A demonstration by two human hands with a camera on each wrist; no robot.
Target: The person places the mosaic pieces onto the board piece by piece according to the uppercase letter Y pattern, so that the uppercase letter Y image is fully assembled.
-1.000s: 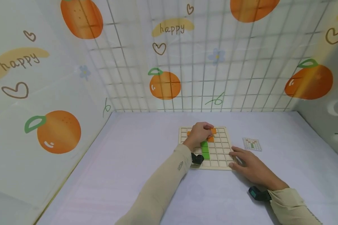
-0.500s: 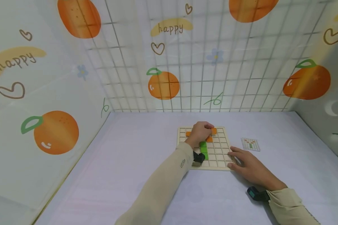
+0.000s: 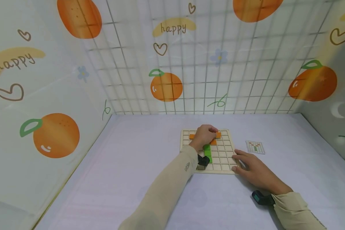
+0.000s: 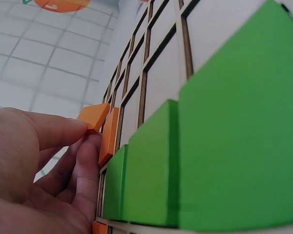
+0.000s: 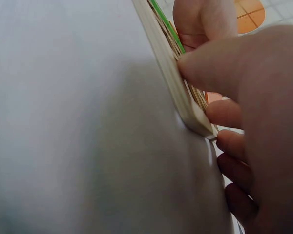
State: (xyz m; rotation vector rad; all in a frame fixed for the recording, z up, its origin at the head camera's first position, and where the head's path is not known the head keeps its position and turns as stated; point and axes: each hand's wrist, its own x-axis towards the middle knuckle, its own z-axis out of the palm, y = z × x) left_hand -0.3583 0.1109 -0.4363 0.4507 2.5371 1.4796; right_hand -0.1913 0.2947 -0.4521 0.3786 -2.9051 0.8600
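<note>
My left hand (image 3: 204,137) is over the far part of a pale wooden grid board (image 3: 224,158). Its thumb and fingers pinch a square orange tile (image 4: 93,117), which tilts at the board's surface. Close by, a second orange tile (image 4: 109,136) sits in a cell. Several green tiles (image 3: 207,150) form a column running toward the near edge, partly behind my left wrist. Another orange tile (image 3: 192,136) shows left of the hand; cells under the palm are hidden. My right hand (image 3: 256,169) rests at the board's right edge, thumb and fingers loosely extended and touching it.
A small card (image 3: 255,147) printed with a coloured grid pattern lies right of the board. The white table (image 3: 149,137) ends at a curtain (image 3: 195,102) with orange prints, and side walls stand left and right.
The orange tile in my left hand shifts slightly and tilts against the board. The head view drifts a little; the right hand stays at the board's edge.
</note>
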